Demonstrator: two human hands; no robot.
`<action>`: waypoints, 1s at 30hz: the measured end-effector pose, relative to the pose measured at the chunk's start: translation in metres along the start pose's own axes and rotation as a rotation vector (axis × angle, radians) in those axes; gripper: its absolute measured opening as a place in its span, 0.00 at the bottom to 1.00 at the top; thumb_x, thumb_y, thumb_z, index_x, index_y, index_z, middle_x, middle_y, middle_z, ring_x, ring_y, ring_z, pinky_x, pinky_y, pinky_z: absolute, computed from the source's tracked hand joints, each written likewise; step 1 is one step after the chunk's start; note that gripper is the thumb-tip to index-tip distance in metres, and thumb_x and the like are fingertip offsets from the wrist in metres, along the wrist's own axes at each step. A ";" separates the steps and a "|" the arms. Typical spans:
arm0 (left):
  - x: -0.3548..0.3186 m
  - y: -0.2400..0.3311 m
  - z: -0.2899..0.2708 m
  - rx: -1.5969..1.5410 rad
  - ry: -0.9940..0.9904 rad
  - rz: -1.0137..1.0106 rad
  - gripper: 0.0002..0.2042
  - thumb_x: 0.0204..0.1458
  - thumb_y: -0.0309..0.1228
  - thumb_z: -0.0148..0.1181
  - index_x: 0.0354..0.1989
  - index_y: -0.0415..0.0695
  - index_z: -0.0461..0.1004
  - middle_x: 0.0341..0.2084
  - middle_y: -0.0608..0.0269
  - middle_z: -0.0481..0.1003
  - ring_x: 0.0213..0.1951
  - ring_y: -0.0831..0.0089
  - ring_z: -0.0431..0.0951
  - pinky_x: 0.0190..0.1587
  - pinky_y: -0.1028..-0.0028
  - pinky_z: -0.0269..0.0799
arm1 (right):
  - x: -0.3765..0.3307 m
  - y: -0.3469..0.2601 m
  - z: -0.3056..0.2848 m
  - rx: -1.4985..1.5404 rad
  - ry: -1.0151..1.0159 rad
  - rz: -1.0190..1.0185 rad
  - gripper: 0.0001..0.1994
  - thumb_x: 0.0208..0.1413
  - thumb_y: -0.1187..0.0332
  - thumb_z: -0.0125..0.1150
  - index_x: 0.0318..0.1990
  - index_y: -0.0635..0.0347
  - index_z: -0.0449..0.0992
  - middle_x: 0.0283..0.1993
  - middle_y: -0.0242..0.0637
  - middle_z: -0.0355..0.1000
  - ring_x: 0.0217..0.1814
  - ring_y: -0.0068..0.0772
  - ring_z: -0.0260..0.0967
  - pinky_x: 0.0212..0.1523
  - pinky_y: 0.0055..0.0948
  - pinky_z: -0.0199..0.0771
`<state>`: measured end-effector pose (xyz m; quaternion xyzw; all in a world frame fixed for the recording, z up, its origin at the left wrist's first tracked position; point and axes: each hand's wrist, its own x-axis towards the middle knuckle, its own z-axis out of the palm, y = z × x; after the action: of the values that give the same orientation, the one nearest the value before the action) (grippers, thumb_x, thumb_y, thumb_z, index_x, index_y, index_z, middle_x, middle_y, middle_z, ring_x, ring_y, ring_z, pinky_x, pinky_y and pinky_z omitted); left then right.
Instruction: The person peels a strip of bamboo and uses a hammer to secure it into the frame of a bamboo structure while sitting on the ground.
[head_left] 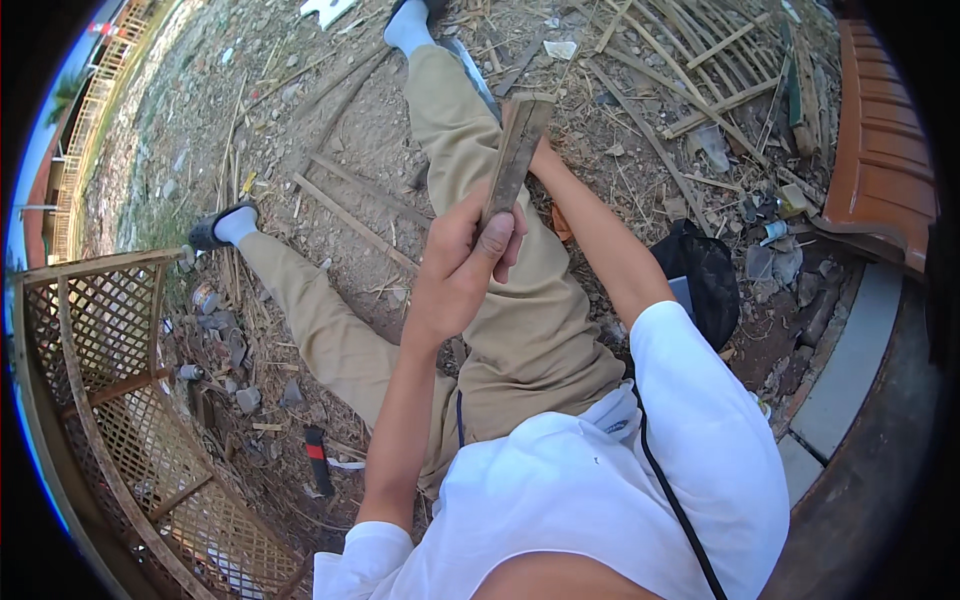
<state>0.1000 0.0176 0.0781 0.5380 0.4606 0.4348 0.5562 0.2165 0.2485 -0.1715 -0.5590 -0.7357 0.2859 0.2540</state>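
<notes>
My left hand (465, 262) is closed around the lower end of a short, weathered piece of wood (520, 150), its thumb pressed along the near face. The wood stands tilted up over my right thigh, its top end pointing away from me. Behind it is my right hand (543, 158), mostly covered by the wood, so its fingers do not show. A narrow, shiny metal strip (472, 78), perhaps a blade, shows beside my right shin; the wood and leg hide where it leads.
Thin wooden slats (700, 60) lie heaped at the far right. A lattice panel (120, 400) stands at the left. On the littered ground are a black-and-red object (318, 460) and a black bag (705, 285). A brown corrugated sheet (880, 140) edges the right.
</notes>
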 end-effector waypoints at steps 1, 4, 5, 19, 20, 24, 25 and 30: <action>0.010 -0.001 0.021 -0.048 -0.095 0.028 0.13 0.72 0.37 0.51 0.41 0.39 0.72 0.23 0.68 0.70 0.23 0.81 0.68 0.27 0.78 0.66 | 0.014 0.062 -0.004 -0.203 0.034 0.069 0.19 0.58 0.70 0.61 0.56 0.67 0.71 0.57 0.57 0.72 0.62 0.64 0.70 0.60 0.54 0.73; 0.009 0.002 0.013 -0.021 -0.121 0.057 0.13 0.72 0.38 0.52 0.44 0.39 0.71 0.25 0.65 0.72 0.25 0.78 0.72 0.29 0.77 0.69 | 0.039 0.052 0.019 -0.397 0.023 0.015 0.21 0.59 0.69 0.61 0.59 0.67 0.71 0.61 0.58 0.72 0.64 0.64 0.70 0.62 0.57 0.72; 0.007 0.003 0.013 -0.075 -0.093 0.049 0.11 0.72 0.36 0.51 0.45 0.39 0.71 0.27 0.64 0.73 0.27 0.76 0.74 0.31 0.75 0.72 | 0.046 0.043 0.019 -0.394 -0.100 0.089 0.22 0.61 0.68 0.60 0.60 0.68 0.71 0.61 0.58 0.73 0.65 0.64 0.71 0.62 0.57 0.73; -0.023 0.008 -0.076 -0.084 0.520 0.285 0.08 0.61 0.20 0.64 0.46 0.34 0.74 0.36 0.59 0.78 0.37 0.69 0.83 0.42 0.68 0.82 | 0.003 -0.070 -0.167 0.546 -0.117 0.269 0.10 0.59 0.67 0.64 0.30 0.56 0.69 0.22 0.26 0.64 0.18 0.18 0.61 0.18 0.23 0.60; -0.027 0.008 -0.088 -0.098 0.550 0.366 0.09 0.61 0.21 0.65 0.47 0.34 0.75 0.37 0.57 0.79 0.36 0.66 0.84 0.42 0.64 0.84 | -0.013 -0.088 -0.178 0.673 -0.134 0.283 0.10 0.60 0.69 0.64 0.31 0.55 0.67 0.22 0.24 0.62 0.18 0.16 0.59 0.18 0.22 0.58; -0.054 0.034 -0.136 -0.042 0.758 0.485 0.09 0.61 0.21 0.65 0.47 0.33 0.75 0.37 0.56 0.79 0.37 0.64 0.85 0.43 0.61 0.87 | -0.061 -0.170 -0.168 0.871 -0.191 0.172 0.10 0.63 0.70 0.63 0.32 0.57 0.68 0.21 0.23 0.60 0.17 0.16 0.56 0.18 0.23 0.55; -0.056 0.035 -0.146 -0.035 0.807 0.534 0.09 0.61 0.21 0.64 0.47 0.33 0.75 0.37 0.56 0.79 0.37 0.64 0.85 0.43 0.61 0.87 | -0.073 -0.189 -0.160 0.944 -0.208 0.129 0.10 0.64 0.69 0.63 0.33 0.58 0.67 0.21 0.23 0.60 0.17 0.15 0.55 0.18 0.23 0.54; -0.064 0.008 -0.192 0.090 0.937 0.664 0.08 0.60 0.18 0.64 0.46 0.33 0.75 0.34 0.56 0.81 0.37 0.63 0.86 0.44 0.61 0.86 | -0.126 -0.252 -0.109 1.088 -0.332 -0.068 0.12 0.66 0.68 0.64 0.33 0.59 0.67 0.20 0.23 0.59 0.17 0.15 0.55 0.18 0.22 0.54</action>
<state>-0.1011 -0.0071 0.0899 0.4266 0.4825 0.7580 0.1030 0.1524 0.0884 0.0760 -0.2714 -0.5302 0.6994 0.3951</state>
